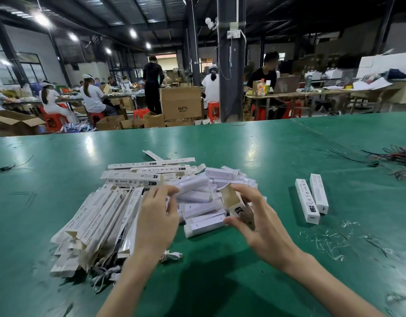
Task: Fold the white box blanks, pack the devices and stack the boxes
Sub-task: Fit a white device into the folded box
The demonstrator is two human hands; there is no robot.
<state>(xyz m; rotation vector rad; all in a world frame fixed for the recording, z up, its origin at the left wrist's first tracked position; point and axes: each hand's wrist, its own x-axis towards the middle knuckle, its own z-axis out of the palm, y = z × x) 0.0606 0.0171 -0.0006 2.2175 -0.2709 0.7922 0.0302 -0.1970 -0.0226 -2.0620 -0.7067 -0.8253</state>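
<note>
— What sort of place is this?
— A factory packing hall. There are dark steel roof beams, ceiling lights, and workers in white on red plastic stools at long tables.
— Anything else?
— Brown shipping cartons stand about, and a wide green tabletop is heaped with white box blanks.

The left hand covers the near edge of the pile of white devices, and its fingertips are blurred, so whether they grip one cannot be told. The right hand hides the right side of the open box it holds. Both forearms are cut off at the bottom edge and the wires at the right edge. The small print on the box blanks is mostly too fine to read.
</note>
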